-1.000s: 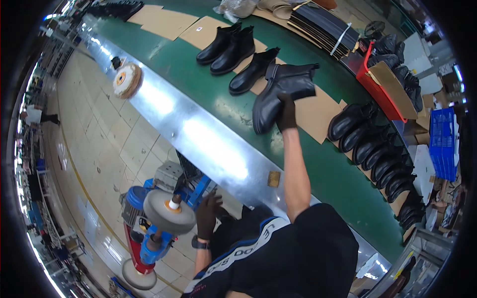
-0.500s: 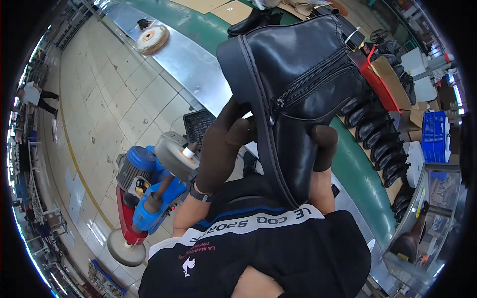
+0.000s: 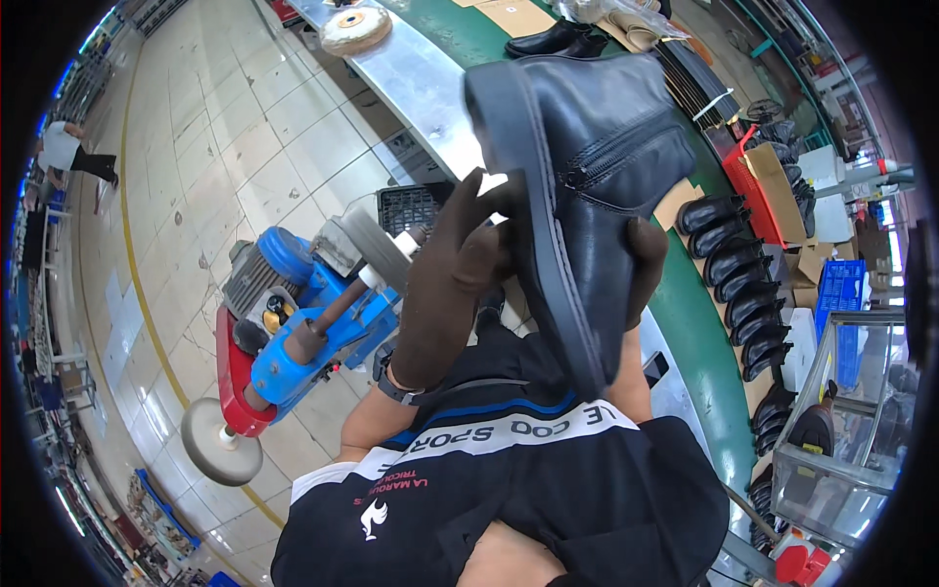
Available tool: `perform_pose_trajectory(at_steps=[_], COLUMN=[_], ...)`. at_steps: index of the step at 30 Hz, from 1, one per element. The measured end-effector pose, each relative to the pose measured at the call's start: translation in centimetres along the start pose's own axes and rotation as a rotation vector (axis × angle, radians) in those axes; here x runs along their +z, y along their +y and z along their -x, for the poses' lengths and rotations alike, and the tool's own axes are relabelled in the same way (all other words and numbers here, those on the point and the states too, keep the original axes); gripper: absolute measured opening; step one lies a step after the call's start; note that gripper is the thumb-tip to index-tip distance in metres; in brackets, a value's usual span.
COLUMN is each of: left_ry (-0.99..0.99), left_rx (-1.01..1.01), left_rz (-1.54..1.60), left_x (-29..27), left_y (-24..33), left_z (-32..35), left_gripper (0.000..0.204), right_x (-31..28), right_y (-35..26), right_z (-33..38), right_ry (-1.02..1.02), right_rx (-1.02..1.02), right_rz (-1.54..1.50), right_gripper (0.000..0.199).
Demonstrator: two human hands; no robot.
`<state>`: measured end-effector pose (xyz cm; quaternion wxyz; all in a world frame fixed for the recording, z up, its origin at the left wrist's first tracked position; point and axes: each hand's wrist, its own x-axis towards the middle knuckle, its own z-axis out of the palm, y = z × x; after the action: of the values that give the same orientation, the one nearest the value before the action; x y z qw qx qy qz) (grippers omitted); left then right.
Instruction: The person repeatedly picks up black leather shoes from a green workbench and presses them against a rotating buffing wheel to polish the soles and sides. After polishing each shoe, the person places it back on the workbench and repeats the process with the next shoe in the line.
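A black leather ankle boot (image 3: 597,205) with a side zip is held up in front of my chest, its thick sole (image 3: 553,225) toward the left and its toe pointing down toward me. My left hand (image 3: 445,293), in a dark brown glove, grips the boot from the sole side; some of its fingers are hidden behind it. Wrapped round the boot's upper from the right is my right hand (image 3: 646,259), gloved alike and partly covered by the boot. The boot is slightly blurred.
Left of me stands a blue polishing machine (image 3: 313,342) with wheels (image 3: 223,440) at its ends. A green-topped bench (image 3: 699,338) runs along the right, bearing a row of black boots (image 3: 748,284). A loose buffing wheel (image 3: 354,31) lies on the metal strip; a black crate (image 3: 406,207) sits below.
The boot has turned a little in my hands and its upper has tipped back. My view has shifted, so the bench and machine appear in slightly different places. Both hands stay on the boot.
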<state>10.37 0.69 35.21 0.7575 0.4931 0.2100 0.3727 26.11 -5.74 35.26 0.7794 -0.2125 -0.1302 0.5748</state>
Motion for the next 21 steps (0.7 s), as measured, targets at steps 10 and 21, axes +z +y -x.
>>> perform_pose_trajectory(at_steps=[10, 21], left_ry=[-0.265, -0.586], left_rx=[-0.432, 0.124], left_rz=[0.613, -0.828], left_x=[-5.8, -12.0], left_y=[-2.3, -5.5], left_z=[3.1, 4.6], left_gripper=[0.058, 0.044], right_x=[-4.3, 3.5], right_y=[-2.3, -4.8], right_z=[5.7, -5.1], right_ry=[-0.156, -1.344], right_rx=[-0.079, 0.752], right_rz=[1.395, 1.525], right_gripper=[0.076, 0.096])
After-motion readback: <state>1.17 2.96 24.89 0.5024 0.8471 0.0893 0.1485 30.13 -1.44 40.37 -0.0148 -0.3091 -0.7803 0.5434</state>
